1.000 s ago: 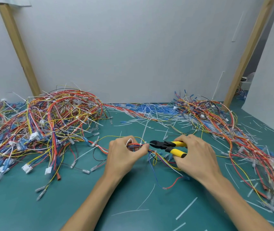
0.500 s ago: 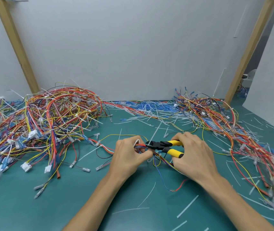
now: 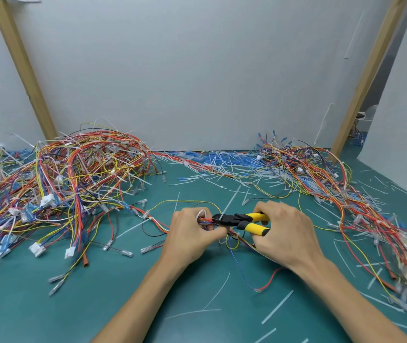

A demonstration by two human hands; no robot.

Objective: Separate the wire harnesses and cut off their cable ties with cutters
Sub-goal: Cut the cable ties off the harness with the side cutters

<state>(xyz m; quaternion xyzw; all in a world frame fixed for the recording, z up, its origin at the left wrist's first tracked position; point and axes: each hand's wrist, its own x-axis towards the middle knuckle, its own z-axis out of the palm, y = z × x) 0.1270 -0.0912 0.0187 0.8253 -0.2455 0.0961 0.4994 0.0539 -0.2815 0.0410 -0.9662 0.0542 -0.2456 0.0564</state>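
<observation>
Left hand [image 3: 192, 235] covers the harness [image 3: 204, 220] where the cutters [image 3: 233, 219] bite, can't tell on what; wire pile [image 3: 400, 256] right of the right hand [image 3: 287, 231] blurs off-frame.

Cutters [image 3: 240, 220]: yellow grips, black head, approx level, tips pointing left, right at the small harness [image 3: 234, 240] (red/yellow/blue wires) by its white cable tie [image 3: 200, 212] loop. Big tangled harness pile [image 3: 73, 174] w/ white connectors well left of cutters; 2nd pile [image 3: 346, 194] to cutters' right. Snipped tie bits [image 3: 222, 167] strewn behind cutters.

white wall [image 3: 197, 70], wooden posts [image 3: 24, 70], teal table [image 3: 98, 305].
</observation>
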